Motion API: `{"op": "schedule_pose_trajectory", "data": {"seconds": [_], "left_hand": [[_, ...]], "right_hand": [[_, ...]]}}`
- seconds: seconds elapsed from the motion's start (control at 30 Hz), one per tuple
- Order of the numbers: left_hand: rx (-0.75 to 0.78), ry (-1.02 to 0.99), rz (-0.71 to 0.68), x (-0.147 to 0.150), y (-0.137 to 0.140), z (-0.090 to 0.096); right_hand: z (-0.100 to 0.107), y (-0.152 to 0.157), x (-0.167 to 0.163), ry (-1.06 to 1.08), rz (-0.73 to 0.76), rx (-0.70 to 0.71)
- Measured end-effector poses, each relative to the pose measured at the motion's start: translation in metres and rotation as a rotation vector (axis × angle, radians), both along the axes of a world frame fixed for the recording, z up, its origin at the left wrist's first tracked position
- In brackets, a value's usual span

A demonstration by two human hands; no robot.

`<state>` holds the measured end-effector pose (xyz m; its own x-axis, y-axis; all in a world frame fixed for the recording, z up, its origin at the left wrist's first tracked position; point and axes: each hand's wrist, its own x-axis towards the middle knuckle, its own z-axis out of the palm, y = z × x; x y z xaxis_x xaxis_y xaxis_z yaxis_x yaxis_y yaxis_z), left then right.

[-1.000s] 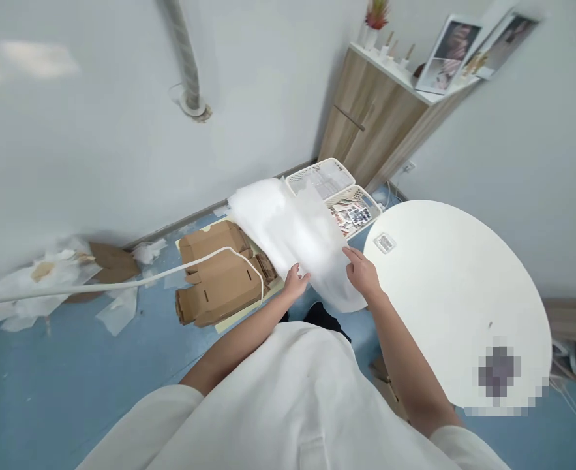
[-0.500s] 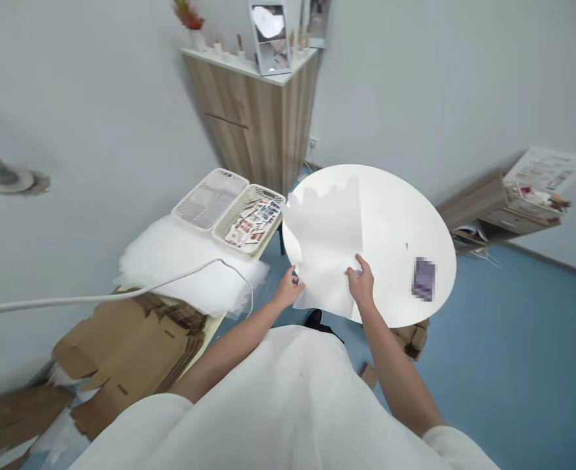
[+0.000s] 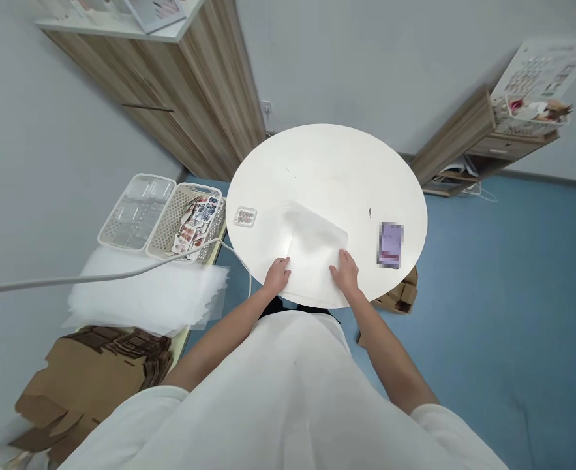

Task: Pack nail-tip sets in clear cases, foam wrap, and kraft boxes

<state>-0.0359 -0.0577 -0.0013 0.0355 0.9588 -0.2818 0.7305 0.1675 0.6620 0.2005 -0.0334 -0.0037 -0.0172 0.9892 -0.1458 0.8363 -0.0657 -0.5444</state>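
Observation:
A thin white sheet (image 3: pixel 312 264) lies at the near side of the round white table (image 3: pixel 327 150), its far part bent over and casting a soft shadow. My left hand (image 3: pixel 278 275) pinches its left edge between thumb and fingers. At the opposite edge my right hand (image 3: pixel 346 273) grips the sheet the same way. To the left on the table sits a small clear case (image 3: pixel 245 217) with rows of little pinkish pieces. A purple blurred rectangular item (image 3: pixel 390 245) lies to the right of my right hand.
Two white baskets (image 3: pixel 163 215) stand on a side table at left, one holding printed packets. A stack of white sheets (image 3: pixel 145 287) and flattened cardboard boxes (image 3: pixel 82 378) lie nearer. A white cable (image 3: pixel 121 274) crosses there. A wooden cabinet (image 3: pixel 190 98) stands behind.
The sheet was spread wide across the table's left part; now it is bent into a smaller shape between my hands. The view has shifted, and the small clear case has come into sight.

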Motion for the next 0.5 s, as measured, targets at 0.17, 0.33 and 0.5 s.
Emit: {"op": "schedule_pose_trajectory", "data": {"seconds": [0.17,0.33,0.5], "left_hand": [[-0.037,0.069,-0.014,0.003,0.002,-0.006],[0.047,0.119,-0.039,0.005,0.0,-0.003],[0.12,0.174,-0.125,0.008,-0.003,0.003]], "right_hand": [[-0.006,-0.007,-0.003,-0.078,-0.031,0.064],[-0.004,-0.029,-0.014,-0.112,0.117,0.048],[-0.005,-0.026,-0.019,-0.136,0.135,-0.015]]}}
